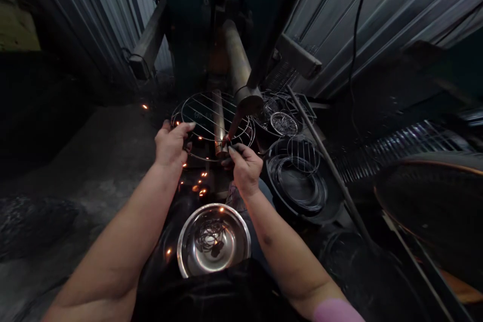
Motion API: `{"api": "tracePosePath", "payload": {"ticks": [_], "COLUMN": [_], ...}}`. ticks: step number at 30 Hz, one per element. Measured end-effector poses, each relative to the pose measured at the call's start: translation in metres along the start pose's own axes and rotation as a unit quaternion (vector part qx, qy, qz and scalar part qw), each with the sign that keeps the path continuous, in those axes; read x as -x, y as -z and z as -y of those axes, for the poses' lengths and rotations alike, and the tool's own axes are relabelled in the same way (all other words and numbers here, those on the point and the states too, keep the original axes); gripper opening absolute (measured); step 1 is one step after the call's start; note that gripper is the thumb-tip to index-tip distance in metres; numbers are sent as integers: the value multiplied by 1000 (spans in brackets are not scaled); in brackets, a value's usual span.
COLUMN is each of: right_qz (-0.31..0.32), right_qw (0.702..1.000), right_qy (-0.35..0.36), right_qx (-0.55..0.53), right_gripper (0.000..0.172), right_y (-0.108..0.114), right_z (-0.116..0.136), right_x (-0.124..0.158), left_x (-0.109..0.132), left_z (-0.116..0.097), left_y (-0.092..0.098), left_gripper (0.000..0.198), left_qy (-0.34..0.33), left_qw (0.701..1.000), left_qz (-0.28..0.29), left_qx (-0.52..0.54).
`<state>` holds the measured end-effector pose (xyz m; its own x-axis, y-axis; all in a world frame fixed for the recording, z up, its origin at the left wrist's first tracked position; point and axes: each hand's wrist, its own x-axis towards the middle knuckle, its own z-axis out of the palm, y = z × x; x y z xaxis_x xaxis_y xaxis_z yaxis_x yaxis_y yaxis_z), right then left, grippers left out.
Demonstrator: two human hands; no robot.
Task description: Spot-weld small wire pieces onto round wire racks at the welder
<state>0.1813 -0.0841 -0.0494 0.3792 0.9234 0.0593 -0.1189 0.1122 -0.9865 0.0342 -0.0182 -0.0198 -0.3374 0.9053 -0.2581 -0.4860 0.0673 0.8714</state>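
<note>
A round wire rack [199, 116] with parallel bars lies across the lower metal arm [218, 121] of a spot welder. My left hand [168, 145] grips the rack's rim at its left side, thumb on top. Close to the glowing contact under the upper arm [240, 68], my right hand [247, 167] pinches at the near rim; what lies between its fingertips is too small and dark to name. Orange sparks [203, 192] fly below the hands. A shiny steel bowl [181, 251] sits near my lap, holding a small heap of dark wire pieces [211, 236].
To the right, a black basin [334, 206] holds coiled wire [296, 186] and a small wire grid. Behind it are more wire rings [284, 123]. A long metal bar [326, 158] slants past them. Corrugated metal walls [407, 15] stand behind.
</note>
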Motion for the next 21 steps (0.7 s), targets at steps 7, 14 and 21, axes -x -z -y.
{"api": "tracePosePath", "payload": {"ticks": [7, 14, 21], "right_qz": [62, 471, 461], "right_qw": [952, 617, 612], "right_qy": [145, -84, -97], "right_qx": [261, 625, 635], "right_gripper": [23, 34, 31], "right_y": [36, 33, 35], "right_z": [-7, -52, -48], "right_x": [39, 102, 105], "left_x": [-27, 11, 20], "left_z": [-11, -1, 3], "left_y": [5, 25, 26], "left_gripper": [36, 45, 49], "left_qy": [38, 14, 4], "left_qw": [997, 999, 997], "left_qz": [36, -29, -54], "left_qx": [-50, -3, 58]}}
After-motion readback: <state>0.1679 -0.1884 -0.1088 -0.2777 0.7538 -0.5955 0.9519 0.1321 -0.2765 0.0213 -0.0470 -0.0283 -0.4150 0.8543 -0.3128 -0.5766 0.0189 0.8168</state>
